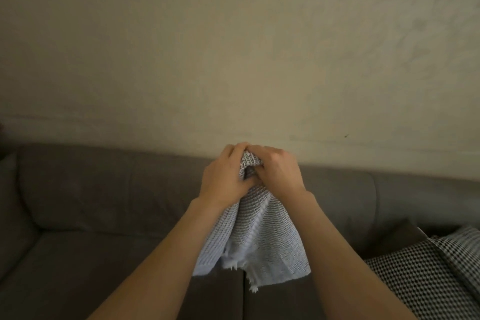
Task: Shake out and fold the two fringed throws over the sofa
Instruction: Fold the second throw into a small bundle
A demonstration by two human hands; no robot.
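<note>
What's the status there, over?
Both hands, left and right, gripping one pale throw, bunched, hanging over sofa. Second checked throw lying right. Nothing in the way.

Two hands — left hand (225, 176), right hand (276, 170) — two throws — pale throw (257, 236), checked throw (428, 273) — one sofa (104, 189).

No text, label or number is readable anywhere here.

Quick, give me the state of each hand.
Left hand: closed, gripping the pale throw.
Right hand: closed on the same throw.
</note>
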